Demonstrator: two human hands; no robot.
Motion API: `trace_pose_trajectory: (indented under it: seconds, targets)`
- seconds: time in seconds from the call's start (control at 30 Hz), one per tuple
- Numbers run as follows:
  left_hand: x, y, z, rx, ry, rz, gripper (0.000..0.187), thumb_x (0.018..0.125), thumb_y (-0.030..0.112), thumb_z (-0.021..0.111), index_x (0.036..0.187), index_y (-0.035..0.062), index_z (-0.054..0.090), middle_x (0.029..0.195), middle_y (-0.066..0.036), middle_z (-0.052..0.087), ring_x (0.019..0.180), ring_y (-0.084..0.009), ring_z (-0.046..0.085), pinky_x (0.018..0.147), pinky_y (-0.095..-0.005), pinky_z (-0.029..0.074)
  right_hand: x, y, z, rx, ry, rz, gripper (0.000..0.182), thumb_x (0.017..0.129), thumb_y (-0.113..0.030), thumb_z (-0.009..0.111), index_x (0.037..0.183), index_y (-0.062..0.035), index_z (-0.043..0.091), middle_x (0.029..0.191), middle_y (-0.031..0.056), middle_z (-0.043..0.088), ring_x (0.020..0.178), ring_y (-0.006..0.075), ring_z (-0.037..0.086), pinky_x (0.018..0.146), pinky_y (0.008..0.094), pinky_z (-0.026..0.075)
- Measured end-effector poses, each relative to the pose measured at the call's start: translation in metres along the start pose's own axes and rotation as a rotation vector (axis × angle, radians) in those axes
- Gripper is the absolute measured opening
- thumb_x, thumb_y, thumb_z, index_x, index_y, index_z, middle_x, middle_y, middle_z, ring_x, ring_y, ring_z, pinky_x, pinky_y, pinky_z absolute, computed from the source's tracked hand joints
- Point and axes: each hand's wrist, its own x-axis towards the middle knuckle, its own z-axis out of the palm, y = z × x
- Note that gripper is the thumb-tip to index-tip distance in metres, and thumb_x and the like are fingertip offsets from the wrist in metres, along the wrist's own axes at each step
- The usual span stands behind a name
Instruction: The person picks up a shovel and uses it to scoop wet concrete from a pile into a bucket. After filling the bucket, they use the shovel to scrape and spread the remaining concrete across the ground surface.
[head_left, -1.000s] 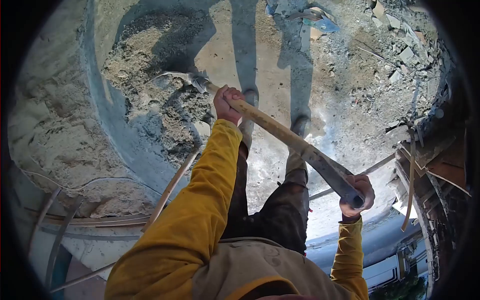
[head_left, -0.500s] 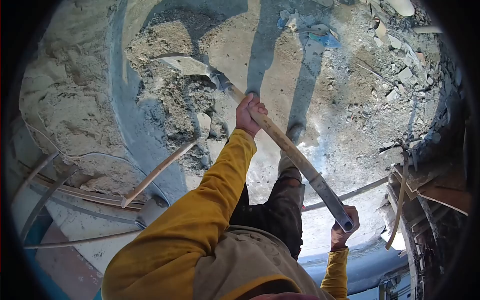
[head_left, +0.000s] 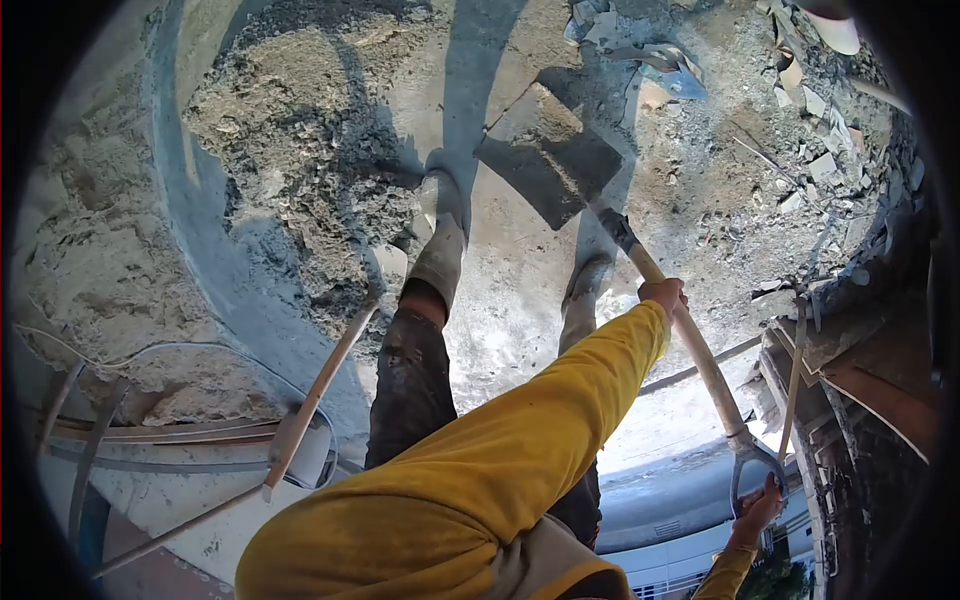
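My left hand (head_left: 663, 293) is wrapped round the wooden shaft of a shovel (head_left: 710, 370), not far above its metal socket. Farther back, at the right, my right hand (head_left: 760, 505) grips the shovel's D-shaped end handle. The broad metal blade (head_left: 550, 155) faces up ahead of my feet, with only a thin streak of pale dirt on it. Left of the blade lies a heap of broken rubble and dirt (head_left: 310, 150). Another wooden-handled tool (head_left: 325, 385) leans with its metal head (head_left: 390, 265) at the edge of that heap.
My booted feet (head_left: 440, 215) stand on the dusty concrete floor, the left one beside the rubble. A raised rough edge with a thin cable (head_left: 190, 345) runs along the left. Broken tile pieces (head_left: 820, 165) lie at the far right, and boards (head_left: 880, 390) are stacked nearer on the right.
The shovel has swung from over the rubble heap to the right, and its blade now faces up. Both hands moved right with it. My left leg has come into view beside the heap.
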Motion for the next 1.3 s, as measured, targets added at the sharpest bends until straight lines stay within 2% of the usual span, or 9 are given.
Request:
trace_pose_trajectory:
  seconds: [0.07, 0.2, 0.27, 0.53, 0.7, 0.73, 0.87, 1.07, 1.3]
  targets:
    - [0.002, 0.057, -0.013, -0.058, 0.023, 0.079, 0.014, 0.076, 0.004, 0.057, 0.083, -0.0010, 0.046, 0.062, -0.009, 0.049, 0.051, -0.0211, 0.050, 0.048, -0.0375, 0.046, -0.003, -0.015, 0.043, -0.046, -0.034, -0.025, 0.024, 0.083, -0.015, 0.061, 0.064, -0.0137, 0.045, 0.042, -0.0049, 0.029, 0.032, 0.0064, 0.027, 0.031, 0.0243, 0.023]
    - [-0.013, 0.330, -0.116, -0.389, -0.119, 0.256, 0.015, 0.079, 0.004, 0.057, 0.075, 0.0053, 0.043, 0.059, -0.004, 0.043, 0.051, -0.0175, 0.045, 0.053, -0.0357, 0.044, -0.143, -0.119, 0.296, 0.071, -0.341, -0.249, 0.031, 0.081, -0.008, 0.059, 0.058, -0.0148, 0.039, 0.041, -0.0027, 0.034, 0.030, 0.0088, 0.031, 0.032, 0.0256, 0.024]
    - [-0.041, 0.401, -0.137, -0.410, -0.256, 0.317, 0.014, 0.080, 0.003, 0.055, 0.075, 0.0069, 0.043, 0.061, -0.003, 0.041, 0.051, -0.0160, 0.043, 0.057, -0.0358, 0.043, -0.175, -0.148, 0.330, 0.104, -0.426, -0.332, 0.032, 0.081, -0.008, 0.059, 0.058, -0.0148, 0.038, 0.041, -0.0021, 0.034, 0.030, 0.0089, 0.032, 0.032, 0.0257, 0.024]
    - [-0.052, 0.423, -0.159, -0.587, -0.288, 0.317, 0.013, 0.081, 0.011, 0.055, 0.077, 0.0081, 0.044, 0.062, -0.003, 0.042, 0.051, -0.0180, 0.041, 0.056, -0.0376, 0.042, -0.218, -0.155, 0.335, 0.046, -0.333, -0.332, 0.027, 0.081, -0.008, 0.060, 0.061, -0.0132, 0.043, 0.039, -0.0016, 0.036, 0.030, 0.0075, 0.032, 0.031, 0.0239, 0.025]
    - [-0.009, 0.396, -0.167, -0.464, -0.129, 0.422, 0.016, 0.080, 0.014, 0.058, 0.075, 0.0099, 0.044, 0.061, -0.002, 0.040, 0.052, -0.0160, 0.042, 0.054, -0.0328, 0.041, -0.157, -0.077, 0.337, 0.088, -0.321, -0.408, 0.019, 0.077, -0.004, 0.061, 0.064, -0.0069, 0.047, 0.042, 0.0017, 0.043, 0.030, 0.0096, 0.036, 0.032, 0.0246, 0.027]
    - [-0.010, 0.393, -0.166, -0.451, -0.130, 0.430, 0.016, 0.080, 0.014, 0.058, 0.075, 0.0099, 0.044, 0.061, -0.002, 0.040, 0.052, -0.0160, 0.042, 0.054, -0.0328, 0.041, -0.158, -0.065, 0.335, 0.112, -0.321, -0.431, 0.029, 0.076, -0.005, 0.061, 0.054, -0.0084, 0.043, 0.040, 0.0009, 0.040, 0.031, 0.0107, 0.038, 0.031, 0.0252, 0.027]
    - [-0.025, 0.349, -0.173, -0.427, -0.217, 0.400, 0.015, 0.079, 0.011, 0.058, 0.074, 0.0108, 0.044, 0.063, -0.001, 0.041, 0.053, -0.0140, 0.041, 0.054, -0.0306, 0.040, -0.104, -0.001, 0.314, 0.138, -0.236, -0.497, 0.030, 0.076, 0.000, 0.055, 0.052, -0.0083, 0.040, 0.041, 0.0009, 0.039, 0.033, 0.0109, 0.037, 0.034, 0.0249, 0.027]
    - [-0.078, 0.304, -0.188, -0.521, -0.459, 0.540, 0.022, 0.080, 0.013, 0.056, 0.065, 0.0129, 0.041, 0.056, 0.003, 0.038, 0.049, -0.0115, 0.039, 0.053, -0.0280, 0.039, -0.103, 0.005, 0.260, 0.284, -0.412, -1.007, 0.021, 0.082, -0.014, 0.056, 0.068, -0.0055, 0.042, 0.061, 0.0042, 0.047, 0.053, 0.0108, 0.044, 0.047, 0.0250, 0.032]
    - [-0.136, 0.221, -0.267, -0.678, -1.190, 0.616, 0.019, 0.082, 0.016, 0.047, 0.064, 0.0131, 0.042, 0.054, 0.006, 0.039, 0.047, -0.0066, 0.039, 0.054, -0.0250, 0.039, -0.126, 0.029, 0.176, 0.118, -0.599, -1.519, 0.020, 0.079, -0.007, 0.062, 0.081, -0.0096, 0.042, 0.068, 0.0043, 0.048, 0.068, 0.0227, 0.054, 0.068, 0.0423, 0.043]
